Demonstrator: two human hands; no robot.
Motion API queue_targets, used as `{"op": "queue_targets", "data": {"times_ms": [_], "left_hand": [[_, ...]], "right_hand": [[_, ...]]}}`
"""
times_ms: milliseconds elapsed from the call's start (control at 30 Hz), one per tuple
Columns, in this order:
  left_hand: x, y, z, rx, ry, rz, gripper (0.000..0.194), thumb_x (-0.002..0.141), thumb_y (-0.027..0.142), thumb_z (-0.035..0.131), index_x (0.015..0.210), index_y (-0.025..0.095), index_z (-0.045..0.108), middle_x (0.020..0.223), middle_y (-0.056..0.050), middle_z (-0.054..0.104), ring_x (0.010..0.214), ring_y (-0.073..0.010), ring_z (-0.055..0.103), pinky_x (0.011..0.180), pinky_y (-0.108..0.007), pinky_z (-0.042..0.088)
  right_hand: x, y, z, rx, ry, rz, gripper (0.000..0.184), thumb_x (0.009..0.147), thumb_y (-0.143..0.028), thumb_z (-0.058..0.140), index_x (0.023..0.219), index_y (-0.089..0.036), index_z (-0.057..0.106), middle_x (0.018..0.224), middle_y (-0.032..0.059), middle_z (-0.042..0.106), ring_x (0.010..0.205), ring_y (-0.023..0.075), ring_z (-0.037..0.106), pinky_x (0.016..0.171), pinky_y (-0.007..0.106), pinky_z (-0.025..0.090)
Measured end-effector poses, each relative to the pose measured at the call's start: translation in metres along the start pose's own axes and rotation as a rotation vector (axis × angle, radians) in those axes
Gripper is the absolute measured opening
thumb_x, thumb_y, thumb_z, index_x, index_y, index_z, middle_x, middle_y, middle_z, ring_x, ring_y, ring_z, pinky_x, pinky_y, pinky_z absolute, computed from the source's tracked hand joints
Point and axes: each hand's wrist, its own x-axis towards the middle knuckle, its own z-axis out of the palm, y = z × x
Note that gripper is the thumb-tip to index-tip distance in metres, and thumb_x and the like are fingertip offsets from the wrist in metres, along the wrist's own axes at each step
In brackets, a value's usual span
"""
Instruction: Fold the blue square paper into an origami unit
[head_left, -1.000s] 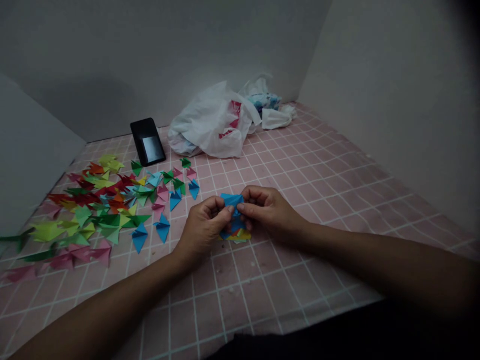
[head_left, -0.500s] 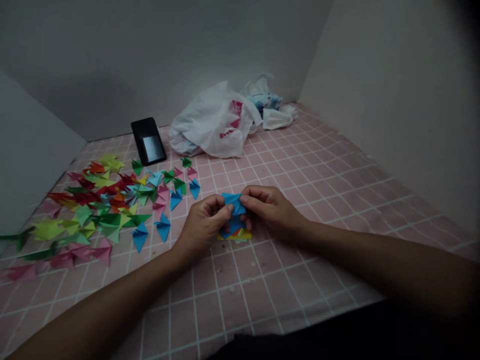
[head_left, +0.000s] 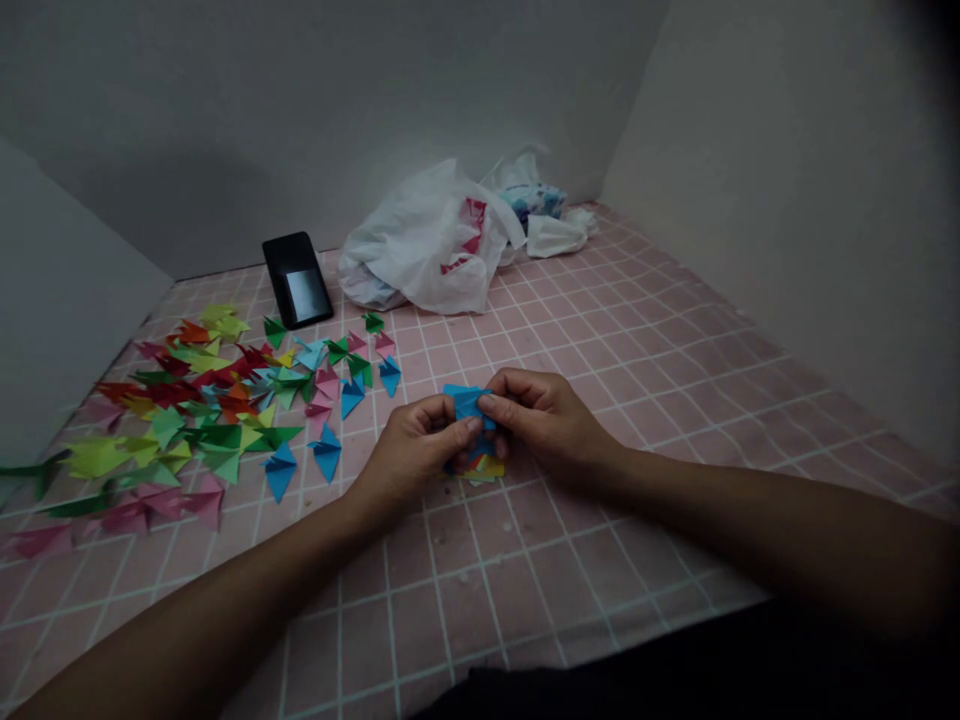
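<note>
Left hand (head_left: 420,440) and right hand (head_left: 536,415) pinch a blue paper (head_left: 469,401) right of the folded papers (head_left: 225,410).

Held blue paper (head_left: 468,400) partly hidden; green piece (head_left: 40,480) cut off left.

A broad passage was offered over the pink checked tablecloth (head_left: 675,350) beyond the right hand (head_left: 551,420). The left side was crowded by origami birds (head_left: 223,450); the back was obstructed by a black tablet (head_left: 294,275) and a white plastic bag (head_left: 424,240).
</note>
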Motion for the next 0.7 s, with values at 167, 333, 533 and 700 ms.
{"op": "queue_targets", "data": {"times_ms": [167,333,533,700], "left_hand": [[-0.0003,0.0012,0.0003,-0.013,-0.006,0.014,0.030,0.073,0.038,0.082,0.070,0.017,0.060,0.060,0.002,0.059,0.054,-0.0095,0.051,0.054,-0.023,0.039],[-0.0018,0.0035,0.0000,0.037,-0.013,0.043,0.032,0.079,0.043,0.078,0.070,0.017,0.061,0.060,0.002,0.059,0.056,-0.0107,0.053,0.056,-0.023,0.042],[-0.0021,0.0051,0.0012,0.017,0.022,0.055,0.036,0.077,0.044,0.080,0.067,0.017,0.059,0.060,0.002,0.058,0.052,-0.0091,0.049,0.053,-0.023,0.040],[-0.0020,0.0042,0.0007,0.009,0.025,0.069,0.036,0.078,0.045,0.079,0.067,0.017,0.060,0.058,0.003,0.056,0.052,-0.0087,0.048,0.053,-0.023,0.039]], "right_hand": [[0.0009,-0.0008,-0.0001,0.017,0.023,-0.003,0.031,0.091,-0.043,0.065,0.071,-0.020,0.057,0.054,-0.0026,0.060,0.049,0.0111,0.055,0.051,0.025,0.044],[0.0005,-0.0018,0.0004,-0.025,0.036,-0.038,0.031,0.091,-0.041,0.066,0.070,-0.019,0.058,0.055,-0.0022,0.061,0.049,0.0106,0.055,0.051,0.024,0.044],[0.0025,0.0006,-0.0014,0.118,-0.002,-0.010,0.035,0.092,-0.048,0.064,0.074,-0.019,0.060,0.059,-0.0014,0.063,0.048,0.0116,0.059,0.051,0.025,0.048],[0.0063,0.0011,-0.0037,0.138,-0.032,-0.017,0.040,0.089,-0.056,0.067,0.077,-0.018,0.061,0.058,-0.0019,0.061,0.048,0.0116,0.058,0.048,0.024,0.048]]}}
